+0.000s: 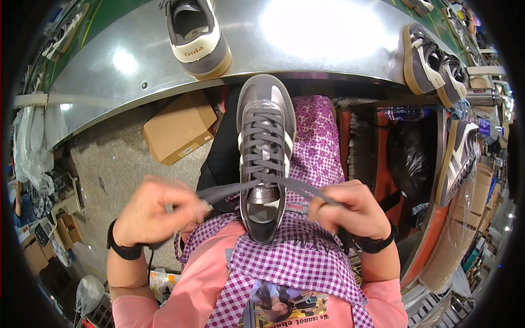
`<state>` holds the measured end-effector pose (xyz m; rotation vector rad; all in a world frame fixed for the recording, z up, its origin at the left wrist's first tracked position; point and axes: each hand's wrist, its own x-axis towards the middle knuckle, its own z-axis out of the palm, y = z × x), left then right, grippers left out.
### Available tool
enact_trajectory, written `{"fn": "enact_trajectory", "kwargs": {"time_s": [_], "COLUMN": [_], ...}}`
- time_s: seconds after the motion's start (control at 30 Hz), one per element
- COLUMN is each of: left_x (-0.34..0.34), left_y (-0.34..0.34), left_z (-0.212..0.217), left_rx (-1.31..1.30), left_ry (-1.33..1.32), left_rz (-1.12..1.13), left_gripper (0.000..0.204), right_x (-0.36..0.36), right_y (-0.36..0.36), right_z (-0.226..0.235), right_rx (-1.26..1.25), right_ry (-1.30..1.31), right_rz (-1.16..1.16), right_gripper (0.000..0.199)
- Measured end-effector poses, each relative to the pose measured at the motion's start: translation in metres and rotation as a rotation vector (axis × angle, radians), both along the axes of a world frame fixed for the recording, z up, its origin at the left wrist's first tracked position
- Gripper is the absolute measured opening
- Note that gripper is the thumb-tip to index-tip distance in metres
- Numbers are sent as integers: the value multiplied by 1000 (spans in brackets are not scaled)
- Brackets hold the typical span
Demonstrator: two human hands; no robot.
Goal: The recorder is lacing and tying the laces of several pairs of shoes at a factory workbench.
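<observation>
A grey sneaker with white side stripes and a tan sole rests on my lap, toe pointing away from me. Its dark grey shoelace crosses over the silvery tongue and stretches out to both sides. On the left, my left hand is closed around one lace end, somewhat smeared by motion. My right hand pinches the other end at the right of the shoe opening. Both lace ends are drawn taut above the ankle opening.
A metal worktable curves across the far side, bearing another sneaker and a pair at the right. One more sneaker stands on the right. A cardboard box lies on the floor; a black plastic bag fills a compartment.
</observation>
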<state>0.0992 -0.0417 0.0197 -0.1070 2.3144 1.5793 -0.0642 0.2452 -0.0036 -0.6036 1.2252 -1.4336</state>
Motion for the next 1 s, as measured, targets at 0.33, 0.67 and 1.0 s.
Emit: {"fn": "enact_trajectory", "kwargs": {"time_s": [0.33, 0.67, 1.0], "left_x": [-30, -35, -32], "left_y": [59, 34, 32], "left_z": [-28, -11, -6], "left_rx": [-467, -34, -376], "left_ry": [602, 424, 145], "left_rz": [87, -14, 160], "left_gripper": [23, 20, 25], "right_x": [12, 9, 15], "right_y": [-17, -16, -47], "right_z": [2, -16, 0], "right_rx": [235, 234, -181], "right_ry": [312, 576, 247], "right_rz": [-216, -380, -80], "right_gripper": [17, 22, 6]}}
